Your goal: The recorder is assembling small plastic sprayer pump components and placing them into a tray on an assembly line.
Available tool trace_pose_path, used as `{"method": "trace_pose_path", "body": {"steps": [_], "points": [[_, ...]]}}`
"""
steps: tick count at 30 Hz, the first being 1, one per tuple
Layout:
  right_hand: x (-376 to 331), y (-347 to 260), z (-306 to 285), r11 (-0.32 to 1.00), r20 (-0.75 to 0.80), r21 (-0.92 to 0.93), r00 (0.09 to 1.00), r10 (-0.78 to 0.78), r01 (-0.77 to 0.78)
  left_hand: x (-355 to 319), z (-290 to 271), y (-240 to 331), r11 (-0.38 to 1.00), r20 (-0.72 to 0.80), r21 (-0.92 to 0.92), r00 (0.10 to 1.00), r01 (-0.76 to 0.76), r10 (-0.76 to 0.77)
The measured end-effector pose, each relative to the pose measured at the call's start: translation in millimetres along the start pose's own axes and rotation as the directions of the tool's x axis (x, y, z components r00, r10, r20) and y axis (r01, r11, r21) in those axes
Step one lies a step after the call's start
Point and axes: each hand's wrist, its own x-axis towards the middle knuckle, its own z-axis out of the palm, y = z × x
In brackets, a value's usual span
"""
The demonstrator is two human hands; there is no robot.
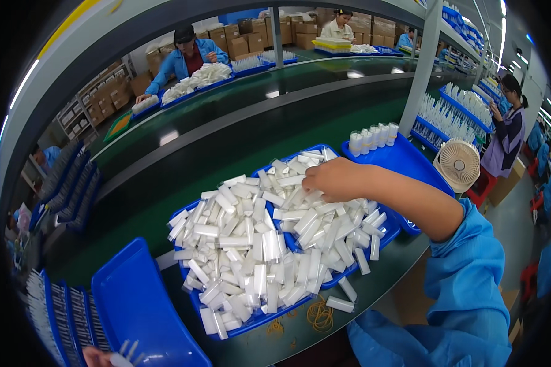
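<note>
A large heap of small white plastic pieces in clear sleeves fills two blue trays before me. My right hand reaches across to the far right part of the heap. Its fingers are bent closed among the pieces, and their tips are partly hidden. At the lower left edge, my left hand shows only in part. It is closed on a white plastic piece with thin translucent prongs beside it. A blue tray lies next to that hand.
White cylinders stand in a blue tray at right, near a round fan. Rubber bands lie at the near edge. Racks of prongs stand left. A green conveyor runs behind; co-workers sit beyond.
</note>
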Motion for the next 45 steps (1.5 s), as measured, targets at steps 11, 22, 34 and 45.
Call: {"method": "trace_pose_path", "body": {"steps": [11,22,34,45], "points": [[-21,-58,-10,0.639,-0.271,0.769,0.907,0.323,0.002,-73,155,-65,0.962,0.271,-0.271,0.959,-0.011,0.087],[-100,-161,30,-0.732,0.029,0.668,0.978,0.205,0.134,-55,204,-72,0.968,0.506,-0.122,0.825,-0.22,0.252],[-101,-138,47,-0.269,-0.065,0.956,0.982,0.177,0.112,-51,207,-77,0.977,0.544,-0.08,0.812,-0.2,0.211],[-104,-136,47,-0.339,0.019,0.94,0.984,0.179,0.043,-46,211,-81,0.968,0.567,-0.129,0.785,-0.214,0.249]]}}
